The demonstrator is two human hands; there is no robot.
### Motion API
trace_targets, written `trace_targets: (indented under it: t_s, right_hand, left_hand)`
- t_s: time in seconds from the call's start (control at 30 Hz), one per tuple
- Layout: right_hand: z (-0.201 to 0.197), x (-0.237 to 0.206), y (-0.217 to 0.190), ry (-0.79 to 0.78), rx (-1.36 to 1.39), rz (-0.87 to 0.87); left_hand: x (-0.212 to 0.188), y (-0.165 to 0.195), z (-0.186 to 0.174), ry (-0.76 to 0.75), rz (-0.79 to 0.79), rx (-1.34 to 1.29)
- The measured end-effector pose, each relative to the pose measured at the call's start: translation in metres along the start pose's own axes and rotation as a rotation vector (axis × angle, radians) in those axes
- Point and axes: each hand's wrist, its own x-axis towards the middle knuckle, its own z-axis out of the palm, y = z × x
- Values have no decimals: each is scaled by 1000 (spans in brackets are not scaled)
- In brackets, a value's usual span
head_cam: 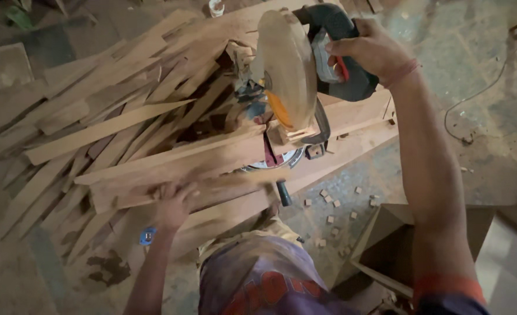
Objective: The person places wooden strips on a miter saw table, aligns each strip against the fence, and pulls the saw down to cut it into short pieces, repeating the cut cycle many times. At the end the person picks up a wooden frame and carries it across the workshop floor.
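My right hand (370,51) has its fingers (343,48) clamped round the dark handle (334,35) of the mitre saw (296,76), which is raised, its dust-coated blade guard (285,67) tilted above the cut line. My left hand (175,204) lies flat, fingers spread and pressing down on a long wooden strip (171,166) that runs across the saw's table (352,125) toward the blade; the hand is blurred, so I cannot tell whether the fingertips curl over the strip's edge. The strip's end sits beneath the guard, against a small notched offcut (290,134).

Assessment: the holding hand stands well apart from the blade, which is sound. In my judgement a clean cut calls for the strip pressed firm against the fence, the handle brought down steadily, and the left hand kept where it is.

Surroundings: a large heap of cut strips (95,111) lies to the left. Small wooden blocks (331,207) are scattered on the floor (480,116) below the table. A cable (474,99) trails across the floor at right.
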Motion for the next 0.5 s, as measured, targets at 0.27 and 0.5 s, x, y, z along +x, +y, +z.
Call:
trace_targets:
  t_s: [0.27,0.5]
  right_hand:
    - [-1,3,5,56,-113,-20]
    - [-2,6,13,69,-59,23]
  left_hand:
    - [51,1,28,172,-1,142]
    - [59,6,54,284,-92,94]
